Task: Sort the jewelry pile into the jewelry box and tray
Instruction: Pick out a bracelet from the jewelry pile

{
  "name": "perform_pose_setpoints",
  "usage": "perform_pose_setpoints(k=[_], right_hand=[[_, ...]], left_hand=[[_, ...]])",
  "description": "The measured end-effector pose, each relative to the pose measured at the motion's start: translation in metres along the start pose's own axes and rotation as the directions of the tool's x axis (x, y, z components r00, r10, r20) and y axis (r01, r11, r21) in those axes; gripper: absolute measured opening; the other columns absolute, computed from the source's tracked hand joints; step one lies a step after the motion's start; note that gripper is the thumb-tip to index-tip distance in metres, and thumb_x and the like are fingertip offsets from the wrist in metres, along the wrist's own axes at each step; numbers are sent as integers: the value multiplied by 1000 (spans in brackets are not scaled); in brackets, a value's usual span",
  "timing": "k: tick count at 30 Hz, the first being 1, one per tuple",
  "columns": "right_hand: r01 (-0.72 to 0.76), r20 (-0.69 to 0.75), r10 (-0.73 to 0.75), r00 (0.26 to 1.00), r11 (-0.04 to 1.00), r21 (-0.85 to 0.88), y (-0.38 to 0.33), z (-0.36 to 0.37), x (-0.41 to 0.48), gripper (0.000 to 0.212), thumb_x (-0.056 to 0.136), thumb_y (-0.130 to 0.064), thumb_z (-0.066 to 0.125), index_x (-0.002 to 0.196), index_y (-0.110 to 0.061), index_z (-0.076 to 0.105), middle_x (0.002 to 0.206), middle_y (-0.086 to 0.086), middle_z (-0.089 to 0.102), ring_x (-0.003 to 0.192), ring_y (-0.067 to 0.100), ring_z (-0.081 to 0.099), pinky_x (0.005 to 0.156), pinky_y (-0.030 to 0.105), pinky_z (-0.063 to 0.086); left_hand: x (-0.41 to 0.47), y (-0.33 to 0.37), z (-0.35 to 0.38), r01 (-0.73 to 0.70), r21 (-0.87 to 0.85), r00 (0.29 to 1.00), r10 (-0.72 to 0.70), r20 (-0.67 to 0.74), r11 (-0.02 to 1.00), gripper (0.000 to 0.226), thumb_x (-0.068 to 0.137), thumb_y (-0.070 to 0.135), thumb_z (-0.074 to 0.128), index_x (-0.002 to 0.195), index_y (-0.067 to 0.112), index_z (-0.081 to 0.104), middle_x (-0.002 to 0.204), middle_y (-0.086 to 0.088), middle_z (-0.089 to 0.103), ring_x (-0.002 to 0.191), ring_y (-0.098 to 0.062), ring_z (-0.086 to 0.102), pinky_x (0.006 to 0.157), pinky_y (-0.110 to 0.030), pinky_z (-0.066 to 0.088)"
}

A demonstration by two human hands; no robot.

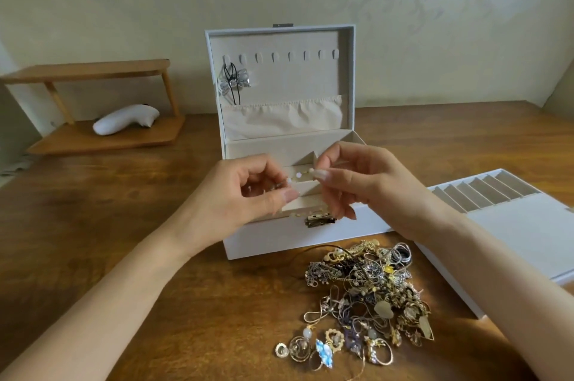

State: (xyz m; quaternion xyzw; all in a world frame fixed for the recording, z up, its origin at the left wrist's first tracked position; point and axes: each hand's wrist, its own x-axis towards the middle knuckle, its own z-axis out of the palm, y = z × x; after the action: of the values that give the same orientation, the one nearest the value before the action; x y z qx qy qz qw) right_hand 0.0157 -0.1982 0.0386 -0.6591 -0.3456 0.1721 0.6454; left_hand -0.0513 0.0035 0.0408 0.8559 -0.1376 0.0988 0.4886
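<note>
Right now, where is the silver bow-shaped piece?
In the head view, the silver bow hangs left of centre inside the raised lid of the jewelry box, under the leftmost hooks and above the fabric pocket.

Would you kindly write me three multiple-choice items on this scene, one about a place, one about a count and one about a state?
1. Where is the jewelry pile relative to the jewelry box?
A. inside it
B. behind it
C. in front of it, on the table
2. How many hooks line the lid?
A. three
B. eight
C. fifteen
3. What are the left hand and right hand doing?
A. both pinching one beaded strand
B. lying flat
C. shutting the lid
Answers: C, the pile lies nearer the camera than the box; B, eight hooks in one row; A, both hands pinch the strand.
</note>
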Motion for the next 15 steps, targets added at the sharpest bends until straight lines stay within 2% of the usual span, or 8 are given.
perform_pose_setpoints(k=[3,5,6,8,11,13,15], right_hand=[[-30,-74,28,997,999,-26,-1,0,-1,13,73,-15,69,78,-5,63,56,6,60,46,14,51,45,19,43],[-27,-119,19,993,997,-74,-5,2,4,12,71,-13,72,78,-5,67,57,5,63,46,13,54,48,20,47],[-9,-149,-9,989,993,-119,-7,2,11,10,72,-11,73,79,-4,69,58,4,64,47,12,57,49,20,48],[23,-232,-91,968,960,-280,-9,3,35,5,78,-5,73,82,-6,72,60,1,67,48,8,58,48,18,47],[-36,-290,-114,950,884,-466,2,6,83,5,81,-3,71,85,-3,74,66,11,69,48,9,57,46,17,48],[-122,-280,-27,960,856,-502,15,9,110,4,80,2,69,83,1,72,65,16,68,44,10,57,47,18,52],[-201,-242,75,967,807,-554,28,13,127,6,80,3,69,77,-2,70,54,8,64,39,7,56,46,19,53]], left_hand=[[2,-3,-5,-8,30,998,9,-59,1000,12,75,37,68,82,27,70,80,6,66,69,-9,54,62,-21,43],[8,-6,-9,8,24,987,-4,-160,1000,16,75,37,65,86,29,72,83,8,68,75,-9,58,67,-22,46],[13,-9,-12,16,68,976,-1,-218,998,16,76,36,66,88,29,72,83,11,69,76,-9,59,70,-23,48],[28,-18,-19,46,259,946,41,-321,965,12,81,30,68,91,27,72,80,15,68,77,-6,60,72,-25,50],[50,-27,-27,195,559,892,91,-443,806,6,85,24,68,91,23,67,77,11,65,78,-11,59,64,-28,46],[60,-33,-28,241,751,911,124,-393,615,4,88,21,63,91,22,63,84,4,67,88,-19,57,65,-30,39],[64,-36,-27,225,874,952,94,-292,431,8,91,19,57,97,21,62,90,-1,65,93,-22,55,67,-32,39]])
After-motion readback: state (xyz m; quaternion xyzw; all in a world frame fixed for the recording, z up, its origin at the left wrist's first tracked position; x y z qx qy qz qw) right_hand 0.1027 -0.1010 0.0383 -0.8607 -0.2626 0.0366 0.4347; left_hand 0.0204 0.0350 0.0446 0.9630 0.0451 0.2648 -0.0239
